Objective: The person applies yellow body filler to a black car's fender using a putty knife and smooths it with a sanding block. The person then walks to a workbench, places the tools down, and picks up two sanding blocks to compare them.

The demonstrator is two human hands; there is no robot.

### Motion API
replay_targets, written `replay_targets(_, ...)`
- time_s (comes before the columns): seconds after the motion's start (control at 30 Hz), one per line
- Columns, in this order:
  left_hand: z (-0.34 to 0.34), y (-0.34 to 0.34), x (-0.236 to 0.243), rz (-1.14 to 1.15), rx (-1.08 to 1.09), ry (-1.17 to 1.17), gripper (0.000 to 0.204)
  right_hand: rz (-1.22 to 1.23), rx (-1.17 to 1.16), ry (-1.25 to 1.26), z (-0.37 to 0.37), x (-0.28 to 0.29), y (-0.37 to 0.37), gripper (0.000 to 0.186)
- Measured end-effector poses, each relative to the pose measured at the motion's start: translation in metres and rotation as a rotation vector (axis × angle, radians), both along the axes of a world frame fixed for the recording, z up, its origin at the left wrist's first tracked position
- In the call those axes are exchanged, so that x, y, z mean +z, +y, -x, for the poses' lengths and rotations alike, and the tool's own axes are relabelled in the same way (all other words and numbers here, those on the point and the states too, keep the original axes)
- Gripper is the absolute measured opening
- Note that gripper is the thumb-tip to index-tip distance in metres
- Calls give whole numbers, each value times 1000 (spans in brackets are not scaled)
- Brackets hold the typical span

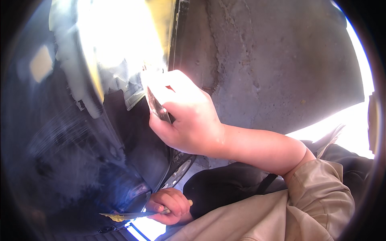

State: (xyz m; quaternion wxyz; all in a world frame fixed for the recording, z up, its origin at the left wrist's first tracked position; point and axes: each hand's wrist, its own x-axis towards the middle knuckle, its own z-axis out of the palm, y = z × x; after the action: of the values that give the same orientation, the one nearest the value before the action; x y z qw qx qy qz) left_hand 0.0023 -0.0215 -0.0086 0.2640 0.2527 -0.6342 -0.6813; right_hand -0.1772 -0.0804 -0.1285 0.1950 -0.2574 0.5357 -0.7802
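Note:
My right hand (193, 116) is closed around a thin, flat scraper (154, 105). The scraper's edge meets the dark car panel (60, 148), next to a pale smear of filler (90, 105); strong glare washes out much of that spot. Lower down, my left hand (171, 205) is wrapped round the handle of a putty knife (136, 215). Its blade points left and bears a lump of yellow putty (116, 218).
A yellowish strip (163, 16) runs down to the panel's far edge. Beyond it lies a grey, cracked concrete floor (277, 60). Below my right forearm are dark trousers (225, 180) and a black perforated part (179, 172). Scratches mark the panel's left side.

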Motion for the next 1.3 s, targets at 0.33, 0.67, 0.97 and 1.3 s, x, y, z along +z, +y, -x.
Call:
replay_targets(0.33,17,6,-10,-14,175,-65,59,363,345,-1,38,-8,48,50)
replay_targets(0.67,19,11,-7,43,70,-287,55,740,785,278,125,1,84,38)
replay_targets(0.97,48,5,-11,28,8,16,50,64,945,-86,121,-56,84,24)
replay_targets(1.3,39,8,-7,83,8,-47,50,-418,256,-135,154,-112,-15,36)
